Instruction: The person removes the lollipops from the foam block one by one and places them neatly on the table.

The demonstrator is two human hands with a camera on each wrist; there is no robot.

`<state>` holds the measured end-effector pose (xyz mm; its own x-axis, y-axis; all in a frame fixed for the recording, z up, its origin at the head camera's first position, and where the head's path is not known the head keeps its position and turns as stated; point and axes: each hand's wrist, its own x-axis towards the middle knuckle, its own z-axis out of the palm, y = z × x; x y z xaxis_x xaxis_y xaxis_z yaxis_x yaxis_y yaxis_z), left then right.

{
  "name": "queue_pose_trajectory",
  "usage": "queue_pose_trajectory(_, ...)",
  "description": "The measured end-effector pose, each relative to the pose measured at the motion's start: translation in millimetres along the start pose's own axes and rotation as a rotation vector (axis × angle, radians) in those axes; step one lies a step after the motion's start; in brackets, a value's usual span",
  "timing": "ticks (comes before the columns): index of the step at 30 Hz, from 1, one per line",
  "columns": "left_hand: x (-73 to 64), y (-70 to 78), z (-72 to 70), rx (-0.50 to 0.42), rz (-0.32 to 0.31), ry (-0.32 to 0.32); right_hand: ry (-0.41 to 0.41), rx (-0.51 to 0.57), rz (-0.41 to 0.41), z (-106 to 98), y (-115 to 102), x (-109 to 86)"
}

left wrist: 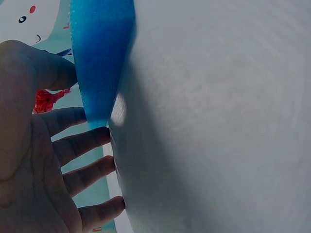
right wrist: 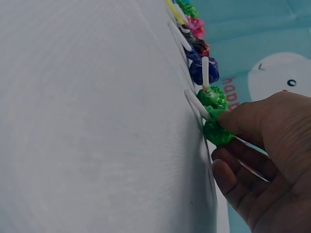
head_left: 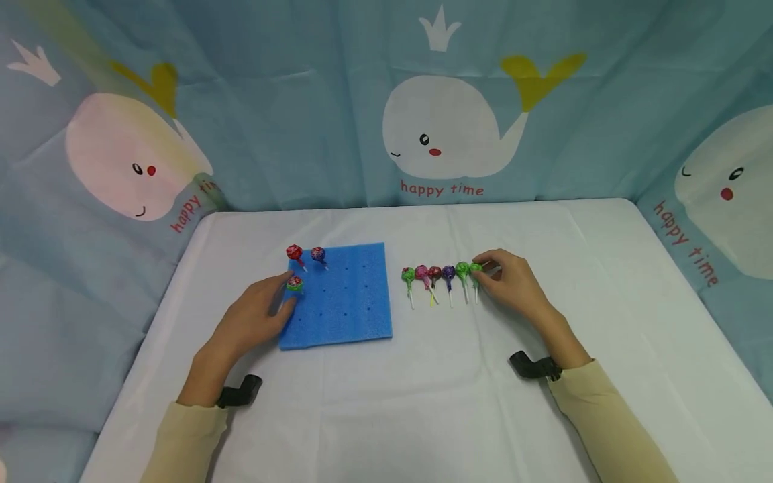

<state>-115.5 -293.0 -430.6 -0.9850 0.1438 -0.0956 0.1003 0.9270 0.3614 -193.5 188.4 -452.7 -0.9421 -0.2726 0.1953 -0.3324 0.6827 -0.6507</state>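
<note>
My right hand (head_left: 513, 280) pinches the green wrapped head of the rightmost lollipop (right wrist: 217, 133) in a row on the table, thumb on top. Its white stick points toward the near side. At the left edge of a blue foam board (head_left: 338, 325) with small holes, my left hand (head_left: 250, 318) rests with fingers spread and fairly straight. In the left wrist view its fingertips are right at the board's side and the tablecloth. Three lollipops stand in the board near that hand: a red one (head_left: 294, 252), a blue-and-red one (head_left: 318, 254) and a red-and-green one (head_left: 294, 284).
Left of the pinched lollipop lie another green one (head_left: 462, 270), a dark purple one (head_left: 448, 272), a dark red one (head_left: 435, 273), a pink one (head_left: 422, 272) and a red-and-green one (head_left: 408, 274). A white cloth (head_left: 386, 409) covers the table; a whale-print curtain (head_left: 338, 134) hangs behind.
</note>
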Motion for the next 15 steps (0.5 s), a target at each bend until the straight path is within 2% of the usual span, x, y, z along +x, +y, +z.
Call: queue_pose_trajectory(15, 1.6, -0.2, 0.0, 0.009, 0.012, 0.000, -0.019, 0.000, -0.018, 0.0, 0.5, -0.7)
